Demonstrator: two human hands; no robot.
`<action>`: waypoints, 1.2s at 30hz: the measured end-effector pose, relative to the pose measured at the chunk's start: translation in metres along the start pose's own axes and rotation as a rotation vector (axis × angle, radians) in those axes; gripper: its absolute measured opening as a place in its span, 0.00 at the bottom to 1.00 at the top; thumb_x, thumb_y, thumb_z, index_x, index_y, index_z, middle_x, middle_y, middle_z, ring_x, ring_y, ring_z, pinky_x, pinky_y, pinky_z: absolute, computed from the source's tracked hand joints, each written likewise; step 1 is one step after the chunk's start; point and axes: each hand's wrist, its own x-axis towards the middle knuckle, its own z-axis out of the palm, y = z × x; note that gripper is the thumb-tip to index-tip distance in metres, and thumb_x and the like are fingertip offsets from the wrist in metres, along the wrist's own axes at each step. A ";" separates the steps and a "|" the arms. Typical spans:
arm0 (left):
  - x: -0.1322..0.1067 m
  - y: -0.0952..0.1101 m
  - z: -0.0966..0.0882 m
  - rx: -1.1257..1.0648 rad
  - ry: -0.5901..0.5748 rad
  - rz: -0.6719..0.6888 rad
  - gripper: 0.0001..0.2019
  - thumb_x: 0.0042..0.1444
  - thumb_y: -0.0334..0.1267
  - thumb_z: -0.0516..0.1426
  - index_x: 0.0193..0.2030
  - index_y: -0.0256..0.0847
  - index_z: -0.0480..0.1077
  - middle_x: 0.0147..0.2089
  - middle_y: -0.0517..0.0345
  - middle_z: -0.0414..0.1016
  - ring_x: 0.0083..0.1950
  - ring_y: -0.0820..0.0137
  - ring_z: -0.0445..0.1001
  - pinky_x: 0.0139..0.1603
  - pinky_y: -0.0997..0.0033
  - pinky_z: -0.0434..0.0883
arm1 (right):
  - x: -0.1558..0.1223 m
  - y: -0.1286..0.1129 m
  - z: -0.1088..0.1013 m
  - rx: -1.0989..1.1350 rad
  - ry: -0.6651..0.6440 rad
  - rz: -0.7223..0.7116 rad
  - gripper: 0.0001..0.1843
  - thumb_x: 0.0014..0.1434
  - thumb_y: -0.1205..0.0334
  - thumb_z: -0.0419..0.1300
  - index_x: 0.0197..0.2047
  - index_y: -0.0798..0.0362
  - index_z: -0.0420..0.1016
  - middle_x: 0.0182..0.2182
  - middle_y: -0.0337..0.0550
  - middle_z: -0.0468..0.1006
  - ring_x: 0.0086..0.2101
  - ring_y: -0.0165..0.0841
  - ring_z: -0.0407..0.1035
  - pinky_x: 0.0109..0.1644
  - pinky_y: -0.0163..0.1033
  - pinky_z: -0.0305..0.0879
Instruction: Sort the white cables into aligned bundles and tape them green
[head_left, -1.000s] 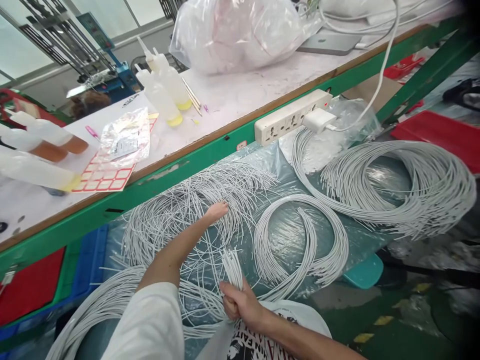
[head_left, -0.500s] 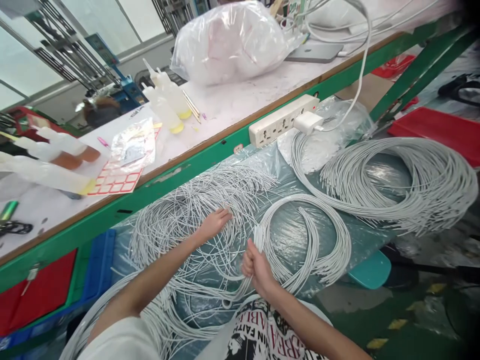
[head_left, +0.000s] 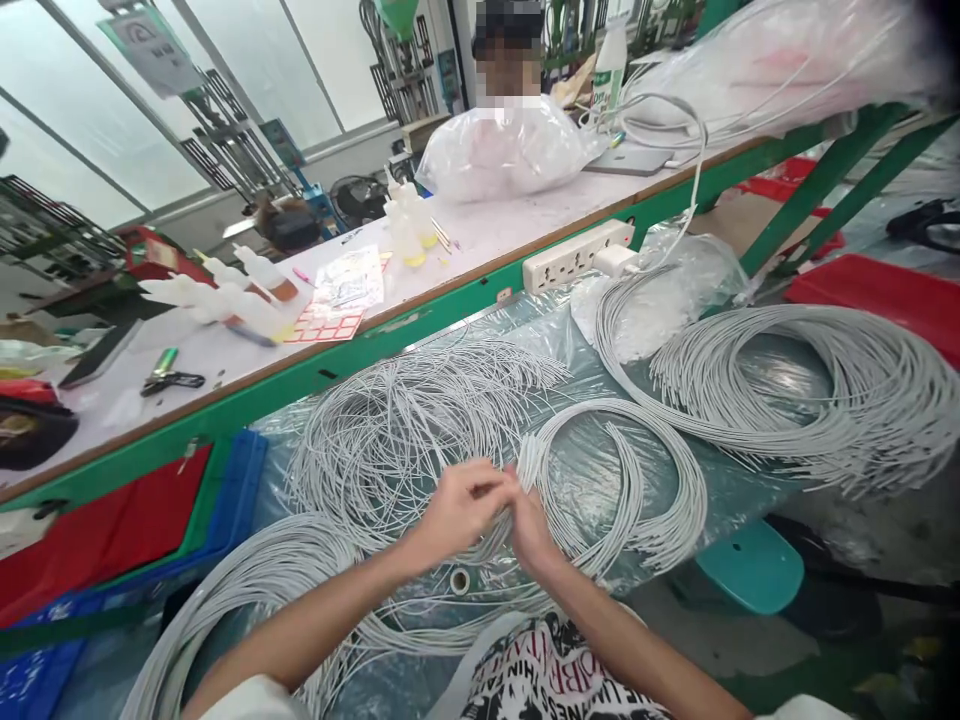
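My right hand (head_left: 531,532) is closed round a bundle of thin white cables (head_left: 529,455), whose ends stick up above the fist. Meeting it at the thumb, my left hand (head_left: 466,508) has its fingers pinched together. Whatever lies between those fingers is too hidden to make out. Behind the left hand spreads a loose, tangled heap of white cables (head_left: 375,420). A neat round coil of cables (head_left: 686,470) lies just right of my right hand. Below the hands, a small tape roll (head_left: 460,581) rests on the plastic-covered table.
Larger cable coils lie at right (head_left: 892,390) and lower left (head_left: 247,560). A power strip (head_left: 577,255) runs along the green-edged bench. Squeeze bottles (head_left: 409,225) and a filled plastic bag (head_left: 502,150) stand there, a person behind. A teal stool (head_left: 750,565) is at right.
My left hand has come from the tangled heap to my right hand, and its fingers have closed. The right hand keeps its grip on the bundle. The view has tilted up.
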 end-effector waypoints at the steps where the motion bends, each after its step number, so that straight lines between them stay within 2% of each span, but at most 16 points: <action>1: 0.008 -0.004 -0.003 -0.016 0.074 -0.039 0.09 0.58 0.39 0.59 0.32 0.39 0.79 0.28 0.56 0.73 0.30 0.72 0.70 0.30 0.73 0.68 | -0.002 -0.001 0.002 -0.007 0.043 -0.001 0.22 0.52 0.41 0.65 0.30 0.52 0.71 0.27 0.42 0.75 0.32 0.39 0.70 0.36 0.40 0.65; 3: 0.018 -0.013 -0.005 -0.084 0.156 -0.102 0.09 0.56 0.40 0.60 0.30 0.37 0.78 0.28 0.56 0.73 0.27 0.73 0.70 0.26 0.75 0.67 | -0.004 -0.003 0.006 -0.041 0.080 -0.027 0.22 0.51 0.40 0.65 0.29 0.52 0.71 0.25 0.41 0.74 0.31 0.38 0.70 0.35 0.39 0.65; 8: 0.021 -0.029 0.008 -0.354 0.145 -0.237 0.13 0.54 0.46 0.61 0.30 0.35 0.75 0.16 0.64 0.66 0.14 0.75 0.66 0.15 0.76 0.60 | 0.000 -0.009 0.012 -0.121 0.030 -0.196 0.28 0.53 0.34 0.60 0.22 0.52 0.67 0.20 0.40 0.69 0.26 0.35 0.64 0.33 0.39 0.61; 12: 0.019 -0.031 0.009 -0.429 0.229 -0.278 0.17 0.52 0.51 0.62 0.32 0.35 0.74 0.12 0.66 0.63 0.13 0.69 0.69 0.10 0.77 0.59 | 0.001 -0.007 0.016 -0.114 0.036 -0.114 0.30 0.50 0.31 0.61 0.22 0.50 0.62 0.16 0.38 0.64 0.23 0.34 0.62 0.30 0.39 0.59; 15: 0.019 -0.033 0.006 -0.445 0.223 -0.351 0.22 0.52 0.55 0.61 0.40 0.35 0.75 0.11 0.67 0.62 0.12 0.66 0.70 0.08 0.75 0.60 | -0.001 -0.003 0.020 -0.053 -0.076 -0.061 0.32 0.47 0.29 0.62 0.21 0.49 0.59 0.14 0.36 0.60 0.21 0.33 0.60 0.28 0.39 0.59; 18: 0.017 -0.038 0.004 -0.441 0.162 -0.342 0.25 0.53 0.56 0.60 0.45 0.34 0.75 0.12 0.66 0.65 0.11 0.68 0.68 0.09 0.74 0.63 | -0.003 0.000 0.022 0.042 -0.266 -0.058 0.32 0.51 0.30 0.60 0.20 0.50 0.58 0.12 0.31 0.53 0.17 0.29 0.53 0.27 0.38 0.57; 20: 0.015 -0.041 0.003 -0.437 0.123 -0.322 0.26 0.53 0.55 0.60 0.48 0.34 0.74 0.13 0.66 0.67 0.12 0.70 0.67 0.10 0.74 0.64 | -0.004 0.001 0.021 0.090 -0.315 -0.057 0.31 0.53 0.31 0.59 0.21 0.50 0.59 0.12 0.29 0.51 0.16 0.27 0.51 0.27 0.37 0.58; 22: 0.013 -0.041 0.002 -0.417 0.100 -0.305 0.25 0.54 0.53 0.60 0.50 0.34 0.74 0.14 0.66 0.66 0.12 0.71 0.66 0.12 0.74 0.64 | -0.005 0.001 0.019 0.091 -0.322 -0.057 0.30 0.55 0.31 0.57 0.22 0.51 0.62 0.12 0.30 0.53 0.17 0.28 0.54 0.28 0.37 0.59; 25: 0.010 -0.037 -0.002 -0.289 0.193 -0.220 0.18 0.54 0.47 0.61 0.45 0.35 0.77 0.19 0.62 0.69 0.17 0.73 0.69 0.19 0.74 0.67 | -0.005 0.002 0.018 0.050 -0.352 -0.077 0.30 0.58 0.32 0.55 0.22 0.51 0.64 0.12 0.34 0.60 0.19 0.31 0.59 0.29 0.37 0.60; 28: 0.009 -0.032 -0.006 -0.157 0.315 -0.159 0.13 0.53 0.43 0.62 0.39 0.36 0.79 0.25 0.58 0.73 0.21 0.74 0.70 0.23 0.75 0.67 | -0.002 0.004 0.019 0.037 -0.433 -0.104 0.29 0.61 0.36 0.54 0.21 0.52 0.67 0.12 0.36 0.62 0.19 0.32 0.61 0.30 0.37 0.60; 36: 0.011 -0.032 -0.015 -0.062 0.382 -0.119 0.13 0.54 0.42 0.61 0.42 0.37 0.80 0.32 0.54 0.76 0.30 0.71 0.72 0.31 0.73 0.70 | 0.004 0.005 0.019 -0.028 -0.585 -0.149 0.30 0.62 0.36 0.52 0.21 0.52 0.72 0.12 0.38 0.64 0.19 0.35 0.65 0.31 0.41 0.63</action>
